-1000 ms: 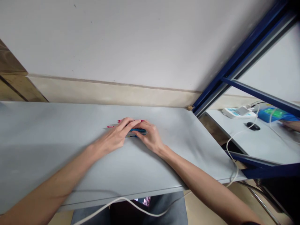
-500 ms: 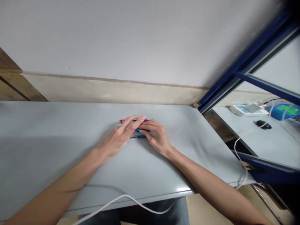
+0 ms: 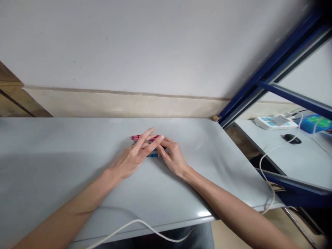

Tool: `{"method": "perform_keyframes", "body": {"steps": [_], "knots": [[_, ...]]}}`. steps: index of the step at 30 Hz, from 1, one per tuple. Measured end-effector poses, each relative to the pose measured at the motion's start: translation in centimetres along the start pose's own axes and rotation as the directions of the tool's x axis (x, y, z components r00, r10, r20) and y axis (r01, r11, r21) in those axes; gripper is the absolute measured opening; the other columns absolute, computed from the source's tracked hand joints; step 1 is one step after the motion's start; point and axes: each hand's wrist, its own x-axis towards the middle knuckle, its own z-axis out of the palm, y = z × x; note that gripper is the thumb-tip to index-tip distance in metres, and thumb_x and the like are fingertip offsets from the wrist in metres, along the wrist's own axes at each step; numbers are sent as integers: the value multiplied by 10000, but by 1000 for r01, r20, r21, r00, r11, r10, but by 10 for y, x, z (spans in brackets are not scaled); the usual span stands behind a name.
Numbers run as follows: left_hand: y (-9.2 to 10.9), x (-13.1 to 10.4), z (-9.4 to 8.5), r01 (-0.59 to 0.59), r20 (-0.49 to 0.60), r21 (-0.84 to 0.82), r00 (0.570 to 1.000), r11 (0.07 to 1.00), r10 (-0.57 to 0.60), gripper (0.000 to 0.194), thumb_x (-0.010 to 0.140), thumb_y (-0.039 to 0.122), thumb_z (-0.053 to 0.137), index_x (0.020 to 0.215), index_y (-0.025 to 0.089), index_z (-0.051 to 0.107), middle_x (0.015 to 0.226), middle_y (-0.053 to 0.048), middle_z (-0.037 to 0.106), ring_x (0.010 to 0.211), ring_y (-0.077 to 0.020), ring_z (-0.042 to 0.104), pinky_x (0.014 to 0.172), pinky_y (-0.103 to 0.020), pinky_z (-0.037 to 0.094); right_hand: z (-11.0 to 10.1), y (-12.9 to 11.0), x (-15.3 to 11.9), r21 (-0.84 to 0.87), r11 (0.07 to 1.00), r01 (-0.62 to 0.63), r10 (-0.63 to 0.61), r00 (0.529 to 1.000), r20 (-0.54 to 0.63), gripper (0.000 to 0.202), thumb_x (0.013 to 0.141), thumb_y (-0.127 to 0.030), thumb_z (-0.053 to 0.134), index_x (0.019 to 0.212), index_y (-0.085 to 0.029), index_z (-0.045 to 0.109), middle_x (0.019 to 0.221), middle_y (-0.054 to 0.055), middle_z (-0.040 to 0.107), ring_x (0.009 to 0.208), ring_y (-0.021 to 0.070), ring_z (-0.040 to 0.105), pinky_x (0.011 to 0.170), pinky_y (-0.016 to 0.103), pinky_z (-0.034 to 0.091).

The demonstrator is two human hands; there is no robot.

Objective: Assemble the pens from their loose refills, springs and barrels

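At the far left, a brown wooden panel stands against the wall, just behind the edge of the grey tabletop. Rightward, the left forearm reaches in from the lower corner, and a white cable arches across the tabletop's front edge. Near the middle, the left hand lies over a small cluster of slender items, its fingers straight and spread. Red pen-like items poke out beyond those fingers, lying sideways on the tabletop; a blue pen-like item shows on the near side, between the two hands. Just right of it, the right hand has bent fingers and a thumb at the cluster's right end. The hands come together at the fingertips, but I cannot tell whether either one is clamped on anything, since the fingers cover most of the cluster. Farther right, a small brown lump sits at the tabletop's back corner beside a blue metal frame. Past the frame, a second table carries a white device, a black mouse and, at the far right, a blue-and-green object
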Motion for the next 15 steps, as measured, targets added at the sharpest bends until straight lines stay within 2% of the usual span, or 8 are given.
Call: {"method": "perform_keyframes", "body": {"steps": [3,5,7,9,11,13,15], "knots": [[-4,2,-5,-33,-57,9,998,999,34,809,965,155,619,1609,358,175,1657,-170,277,1462,-321,443,1070,-484,548,-2,1,2,33,998,-54,54,999,-8,469,1060,-401,458,654,-217,604,692,35,623,719,192,569,743,331,469],[-9,3,-12,13,-142,61,990,998,-4,807,959,231,652,1610,308,183,1618,-182,346,1511,-348,352,1163,-571,436,-2,2,2,34,996,-85,86,996,-19,468,1057,-406,473,647,-217,601,672,29,612,724,192,566,735,322,460],[-13,4,-17,92,-193,115,979,989,-69,682,977,276,627,1571,255,294,1553,-183,440,1512,-356,342,1198,-618,354,-2,2,2,51,993,-110,112,993,-35,419,1049,-397,496,701,-215,643,684,27,619,740,193,571,735,317,456],[-15,4,-19,135,-178,136,978,981,-110,410,1001,276,578,1404,228,519,1488,-163,512,1480,-351,390,1188,-621,353,-2,4,1,97,986,-135,141,988,-62,318,1029,-385,542,815,-213,703,738,30,642,755,191,587,739,313,467],[-15,4,-17,143,-142,105,982,984,-127,169,1007,248,553,1128,211,665,1440,-134,555,1443,-339,431,1159,-602,392,-2,6,1,149,976,-159,173,982,-82,242,1000,-383,595,907,-211,737,791,37,659,758,189,605,740,313,482],[-14,4,-14,146,-117,46,983,988,-139,133,996,228,561,947,198,682,1416,-119,576,1408,-325,462,1133,-577,423,-3,8,1,176,968,-176,193,977,-85,226,974,-394,635,918,-209,753,790,38,662,742,188,609,735,315,491],[-13,3,-11,163,-113,5,980,987,-161,108,979,241,598,914,197,672,1412,-117,581,1382,-319,480,1116,-558,434,-4,8,1,170,969,-180,195,978,-78,236,963,-408,650,896,-211,760,750,31,655,728,190,602,725,315,488]]}}
